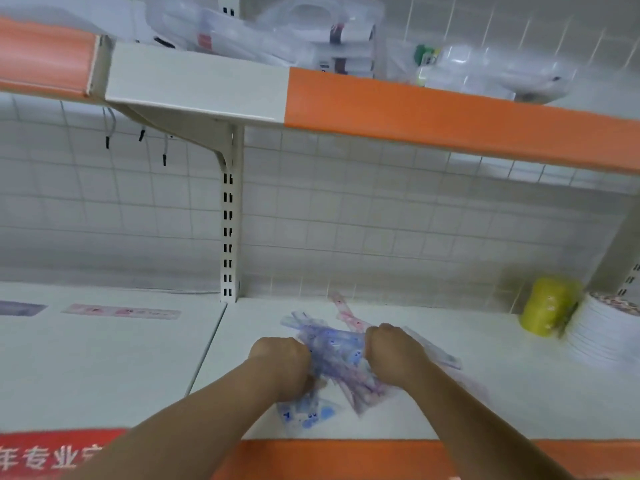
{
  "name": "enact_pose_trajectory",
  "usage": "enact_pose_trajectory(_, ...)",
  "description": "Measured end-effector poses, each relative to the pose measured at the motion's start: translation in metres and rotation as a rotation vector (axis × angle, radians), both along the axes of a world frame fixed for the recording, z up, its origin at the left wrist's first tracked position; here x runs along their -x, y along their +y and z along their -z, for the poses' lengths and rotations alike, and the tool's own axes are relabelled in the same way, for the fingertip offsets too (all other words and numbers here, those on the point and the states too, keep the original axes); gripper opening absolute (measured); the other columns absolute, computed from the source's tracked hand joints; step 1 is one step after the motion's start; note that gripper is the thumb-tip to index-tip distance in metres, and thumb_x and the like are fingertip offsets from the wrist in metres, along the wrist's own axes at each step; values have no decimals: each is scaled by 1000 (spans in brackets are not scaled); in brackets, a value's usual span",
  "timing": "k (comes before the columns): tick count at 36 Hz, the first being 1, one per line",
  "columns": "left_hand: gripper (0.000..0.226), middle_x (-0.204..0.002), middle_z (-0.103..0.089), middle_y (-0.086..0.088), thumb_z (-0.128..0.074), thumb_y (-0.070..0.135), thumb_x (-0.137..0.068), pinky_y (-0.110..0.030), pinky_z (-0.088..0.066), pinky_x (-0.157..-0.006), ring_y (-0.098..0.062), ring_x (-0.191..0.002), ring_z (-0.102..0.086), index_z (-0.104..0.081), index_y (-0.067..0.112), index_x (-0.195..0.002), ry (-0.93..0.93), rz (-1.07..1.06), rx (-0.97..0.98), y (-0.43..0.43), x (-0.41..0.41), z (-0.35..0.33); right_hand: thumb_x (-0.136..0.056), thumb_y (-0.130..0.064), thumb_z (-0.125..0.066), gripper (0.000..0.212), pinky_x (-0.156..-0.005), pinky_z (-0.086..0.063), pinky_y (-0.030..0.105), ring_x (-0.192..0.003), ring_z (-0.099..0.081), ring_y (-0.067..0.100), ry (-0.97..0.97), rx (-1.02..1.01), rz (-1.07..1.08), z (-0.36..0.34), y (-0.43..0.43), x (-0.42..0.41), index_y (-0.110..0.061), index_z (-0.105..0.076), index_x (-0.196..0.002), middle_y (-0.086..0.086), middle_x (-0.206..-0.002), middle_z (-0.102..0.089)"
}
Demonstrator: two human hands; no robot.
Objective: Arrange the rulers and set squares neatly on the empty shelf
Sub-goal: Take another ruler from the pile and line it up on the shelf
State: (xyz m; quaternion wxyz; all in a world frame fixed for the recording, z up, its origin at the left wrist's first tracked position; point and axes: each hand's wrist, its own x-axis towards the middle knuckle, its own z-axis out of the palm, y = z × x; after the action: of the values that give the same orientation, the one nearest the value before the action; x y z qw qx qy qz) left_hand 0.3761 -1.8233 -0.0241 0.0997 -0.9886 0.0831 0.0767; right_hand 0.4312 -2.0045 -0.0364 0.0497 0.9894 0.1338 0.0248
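While both fists are curled down over a loose heap of packaged rulers and set squares (337,362), the fingertips themselves are hidden beneath the knuckles, so how tightly they grip cannot be told for certain; the left hand (282,367) appears closed on the heap's near-left side and the right hand (394,353) on its far-right side. Between the two hands the blue and purple printed packets bunch up, with one blue packet spilling toward the shelf's front edge below the left hand and a pink ruler (346,311) poking out behind toward the grid back panel. All of this lies on the white shelf (450,407). Well to the right stand a yellow roll (549,308) and a white stack (604,336) beside it. Another pink packet (121,311) lies flat on the neighbouring shelf section at left.
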Motion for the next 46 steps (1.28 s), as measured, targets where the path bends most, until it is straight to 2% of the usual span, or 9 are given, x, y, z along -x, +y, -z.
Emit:
enact_pose_trajectory(7,55,-127,-58,-3,-41,61,-92,-35,-43,-93,-22,-118,-54,-54,19,-127,73,-81,26,-6,-3,-2,-94,-19,-44,26,-74,-40,30,-95,-55,27,10,-172,-111,-2,5,-6,-12,-51,-117,7,-94,-51)
enact_pose_trajectory(12,53,-125,-59,-3,-45,58,-90,-35,-44,-92,-22,-116,-55,-54,21,-126,100,-136,87,-8,-4,-5,-90,-44,-50,28,-53,-32,24,-56,-45,12,166,-282,-194,-3,17,-3,-20,-50,-77,-4,-57,-42)
enact_pose_trajectory(22,44,-123,-59,-4,-51,46,-90,-34,-45,-89,-22,-114,-56,-57,16,-122,131,-175,106,-15,1,-13,-83,-45,-61,41,-53,-28,26,-57,-38,13,250,-311,-203,-4,15,1,-23,-36,-60,-4,-61,-37)
enact_pose_trajectory(28,48,-122,-58,-5,-57,45,-87,-33,-45,-87,-22,-113,-56,-55,14,-123,123,-216,147,-13,4,-17,-86,-43,-60,25,-50,-29,25,-54,-40,13,270,-347,-174,-5,7,-1,-22,-48,-78,-4,-60,-41)
enact_pose_trajectory(33,46,-113,-60,-4,-66,41,-83,-31,-47,-87,-21,-110,-58,-58,11,-118,120,-264,251,-7,5,-19,-89,-41,-58,31,-59,-36,28,-66,-51,15,259,-369,-118,-7,2,0,-30,-30,-82,-2,-73,-51)
enact_pose_trajectory(37,26,-67,-49,1,-65,31,-86,-25,-46,-64,-16,-69,-55,-55,9,-78,164,-307,366,-6,1,-19,-92,-37,-52,28,-60,-34,26,-74,-48,17,247,-352,-92,-10,-3,-1,-24,-28,-97,-2,-79,-50)
enact_pose_trajectory(40,31,-61,-47,-2,-63,23,-89,-18,-36,-42,-11,-47,-44,-42,13,-69,188,-374,431,-6,1,-18,-94,-33,-48,18,-56,-30,22,-76,-45,17,207,-327,-65,-9,-6,-5,-18,-37,-95,-6,-76,-42)
enact_pose_trajectory(43,22,-67,-48,-2,-59,18,-91,-19,-45,-50,-15,-59,-54,-45,11,-75,168,-379,380,-6,-3,-15,-96,-24,-44,10,-52,-28,22,-69,-42,14,172,-313,-27,-6,-7,-9,-16,-39,-93,-5,-74,-42)
enact_pose_trajectory(46,21,-86,-53,-1,-56,22,-93,-25,-46,-74,-18,-89,-59,-56,8,-109,76,-363,328,-4,-5,-14,-95,-14,-45,5,-52,-30,21,-72,-47,16,141,-284,-3,-8,-7,-9,-15,-40,-94,-1,-84,-51)
